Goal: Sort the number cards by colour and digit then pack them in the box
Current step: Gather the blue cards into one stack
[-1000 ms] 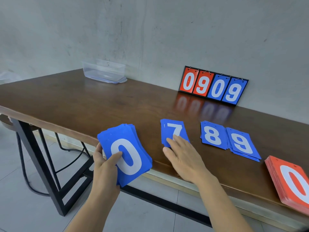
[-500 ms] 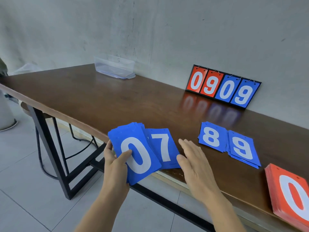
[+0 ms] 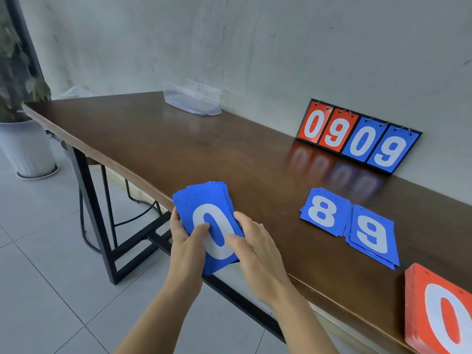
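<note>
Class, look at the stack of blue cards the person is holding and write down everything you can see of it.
The blue card stack is a thick, slightly fanned pile of stiff-looking cards; the top one shows a large white 0 and small punched holes near its upper edge. It is held tilted over the near edge of the table. The left hand grips its left side, thumb on the digit; the right hand holds its right edge.
</note>
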Demonstrator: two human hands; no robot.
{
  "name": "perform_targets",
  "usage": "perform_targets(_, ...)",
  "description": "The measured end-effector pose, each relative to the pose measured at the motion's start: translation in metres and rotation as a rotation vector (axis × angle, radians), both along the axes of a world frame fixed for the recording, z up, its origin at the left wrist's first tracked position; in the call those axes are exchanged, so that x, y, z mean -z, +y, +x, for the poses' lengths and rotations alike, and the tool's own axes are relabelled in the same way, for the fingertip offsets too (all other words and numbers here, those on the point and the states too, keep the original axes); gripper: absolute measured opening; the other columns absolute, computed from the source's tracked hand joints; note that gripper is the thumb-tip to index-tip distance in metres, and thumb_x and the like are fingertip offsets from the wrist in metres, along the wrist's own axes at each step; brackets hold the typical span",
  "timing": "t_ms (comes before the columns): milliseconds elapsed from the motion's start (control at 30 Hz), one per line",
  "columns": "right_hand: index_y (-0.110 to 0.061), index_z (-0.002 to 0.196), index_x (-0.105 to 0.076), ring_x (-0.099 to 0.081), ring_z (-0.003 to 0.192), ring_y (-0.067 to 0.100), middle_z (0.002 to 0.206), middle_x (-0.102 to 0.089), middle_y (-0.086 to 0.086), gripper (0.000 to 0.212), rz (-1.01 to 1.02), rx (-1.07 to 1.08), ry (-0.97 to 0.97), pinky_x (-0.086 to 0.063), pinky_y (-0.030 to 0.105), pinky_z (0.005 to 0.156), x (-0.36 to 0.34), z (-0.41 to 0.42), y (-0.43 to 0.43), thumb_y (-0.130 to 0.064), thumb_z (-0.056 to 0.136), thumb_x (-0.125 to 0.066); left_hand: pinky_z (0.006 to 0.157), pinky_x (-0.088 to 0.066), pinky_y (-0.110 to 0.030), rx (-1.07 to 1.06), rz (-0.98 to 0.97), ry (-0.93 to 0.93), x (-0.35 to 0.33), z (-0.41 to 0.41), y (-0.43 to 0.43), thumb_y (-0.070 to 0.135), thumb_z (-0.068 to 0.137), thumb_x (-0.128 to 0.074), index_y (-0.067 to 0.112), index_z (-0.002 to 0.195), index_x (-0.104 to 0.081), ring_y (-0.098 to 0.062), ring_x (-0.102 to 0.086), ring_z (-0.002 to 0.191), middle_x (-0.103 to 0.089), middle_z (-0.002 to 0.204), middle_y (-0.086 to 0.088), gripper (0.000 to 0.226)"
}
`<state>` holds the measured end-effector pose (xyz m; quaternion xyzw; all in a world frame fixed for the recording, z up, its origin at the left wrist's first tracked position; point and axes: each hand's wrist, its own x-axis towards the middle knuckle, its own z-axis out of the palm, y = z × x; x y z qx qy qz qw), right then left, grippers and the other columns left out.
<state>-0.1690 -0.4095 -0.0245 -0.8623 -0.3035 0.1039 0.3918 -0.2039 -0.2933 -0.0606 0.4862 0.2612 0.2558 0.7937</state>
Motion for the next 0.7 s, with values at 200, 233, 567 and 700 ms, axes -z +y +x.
perform_targets(200,-0.019,0.134,-0.045,-0.034,0.121,-0.014,0.130,-0.053,-0.016,0.054,0.074,-0.085,0.070,-0.013,0.021,0.109,-0.008,0.006,-0.014,-0.045,0.089,-0.030,0.085,-0.055,-0.041,0.015,-0.018,-0.007,0.003,-0.013,-0.001,0.008,0.094,-0.056,0.025,0.114,-0.060,-0.021,-0.070,0.095,-0.073,0.104,0.001,0.026)
perform_targets(233,-0.023,0.144,-0.039,-0.022,0.131,-0.012,0.146,-0.041,-0.017,0.055,0.068,-0.038,0.044,-0.010,0.021,0.111,-0.010,0.014,-0.020,-0.044,0.094,-0.032,0.083,-0.055,-0.041,0.015,-0.016,-0.014,0.003,-0.014,-0.001,0.009,0.094,-0.056,0.025,0.114,-0.060,-0.021,-0.070,0.094,-0.073,0.103,0.002,0.026)
perform_targets(567,-0.014,0.071,-0.023,-0.034,0.080,0.021,0.076,-0.030,-0.002,0.032,-0.284,0.319,-0.206,-0.028,0.033,0.075,0.007,0.098,-0.065,-0.031,0.093,-0.039,0.083,-0.056,-0.044,0.001,0.021,-0.051,0.005,-0.016,-0.001,0.011,0.094,-0.060,0.028,0.119,-0.057,-0.024,-0.069,0.098,-0.072,0.108,0.001,0.031)
perform_targets(700,-0.015,0.075,-0.022,-0.034,0.088,0.013,0.077,-0.026,-0.001,0.024,-0.242,0.084,-0.272,-0.031,0.031,0.084,0.011,0.059,-0.054,-0.020,0.094,-0.035,0.083,-0.056,-0.045,0.008,0.020,-0.077,0.001,-0.016,0.002,0.012,0.095,-0.058,0.026,0.122,-0.056,-0.025,-0.070,0.098,-0.072,0.108,0.000,0.031)
